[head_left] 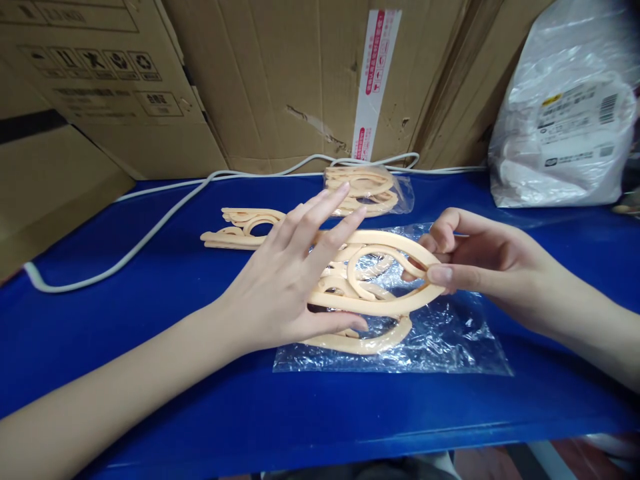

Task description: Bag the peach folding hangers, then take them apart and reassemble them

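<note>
My right hand [480, 260] pinches the rounded end of a cream plastic folding hanger [395, 305] between thumb and fingers. Over the hanger's other end lies my left hand [295, 273], its fingers stretched out and spread, the thumb apart below; the palm hides that end. Beneath the held piece, another cream hanger [370, 345] rests on a clear plastic bag [460, 347]. Further left, more cream folded pieces [240, 238] stick out past my left fingers. Behind my hands is a clear bag with similar hangers [365, 181] inside.
A blue tabletop [165, 320] carries everything. Along its back runs a white cable [185, 193], curling forward at left. Cardboard boxes [280, 67] stand behind. At the right back sits a white plastic bag with a label [560, 153].
</note>
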### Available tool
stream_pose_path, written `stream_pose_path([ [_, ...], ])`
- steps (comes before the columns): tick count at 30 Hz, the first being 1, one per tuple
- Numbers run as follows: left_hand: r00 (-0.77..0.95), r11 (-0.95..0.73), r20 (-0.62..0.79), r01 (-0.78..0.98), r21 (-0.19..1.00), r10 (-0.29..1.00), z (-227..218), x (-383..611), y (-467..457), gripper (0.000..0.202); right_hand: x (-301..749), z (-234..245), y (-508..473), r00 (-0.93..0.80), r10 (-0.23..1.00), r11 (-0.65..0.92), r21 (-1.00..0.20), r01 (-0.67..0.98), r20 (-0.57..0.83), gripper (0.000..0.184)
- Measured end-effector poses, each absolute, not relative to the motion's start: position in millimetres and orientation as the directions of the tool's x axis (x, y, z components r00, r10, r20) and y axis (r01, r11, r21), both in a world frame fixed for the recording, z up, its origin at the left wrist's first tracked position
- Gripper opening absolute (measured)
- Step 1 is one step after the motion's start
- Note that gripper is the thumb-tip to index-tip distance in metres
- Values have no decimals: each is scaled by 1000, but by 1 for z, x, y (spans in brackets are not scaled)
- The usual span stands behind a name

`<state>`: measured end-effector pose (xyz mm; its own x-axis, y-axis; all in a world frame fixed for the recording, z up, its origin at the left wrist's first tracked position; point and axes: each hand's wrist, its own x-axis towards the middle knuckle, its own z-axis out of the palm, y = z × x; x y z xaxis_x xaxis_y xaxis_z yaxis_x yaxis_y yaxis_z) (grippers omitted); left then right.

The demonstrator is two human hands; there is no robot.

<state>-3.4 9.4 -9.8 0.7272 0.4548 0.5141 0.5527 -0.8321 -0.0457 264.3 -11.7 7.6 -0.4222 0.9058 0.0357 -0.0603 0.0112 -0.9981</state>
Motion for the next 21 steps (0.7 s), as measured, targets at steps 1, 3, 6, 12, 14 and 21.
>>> stream_pose_path([
  [1, 728, -832, 515, 553, -50, 453, -10, -3, 10, 102, 264, 8, -11, -422, 906, 10, -998, -61, 35, 28],
  [3, 731, -831, 515, 552, -61, 448, -10, -4, 10, 103, 264, 8, -11, -425, 905, 15, -998, -56, 38, 27],
  [6, 755, -832, 490, 545, -101, 436, -8, -7, 11, 101, 264, 7, -10, -425, 903, 39, -998, -46, 55, 25],
  [12, 777, -824, 511, 527, -209, 368, 1, -14, 12, 86, 267, 8, -10, -410, 909, 81, -997, -15, 80, 23],
  [14, 776, -813, 516, 534, -232, 363, 2, -14, 11, 84, 267, 7, -10, -414, 907, 82, -997, -11, 79, 23],
  [21, 797, -776, 503, 536, -332, 335, 0, -14, 11, 86, 267, 6, -10, -418, 905, 67, -997, -30, 73, 23],
])
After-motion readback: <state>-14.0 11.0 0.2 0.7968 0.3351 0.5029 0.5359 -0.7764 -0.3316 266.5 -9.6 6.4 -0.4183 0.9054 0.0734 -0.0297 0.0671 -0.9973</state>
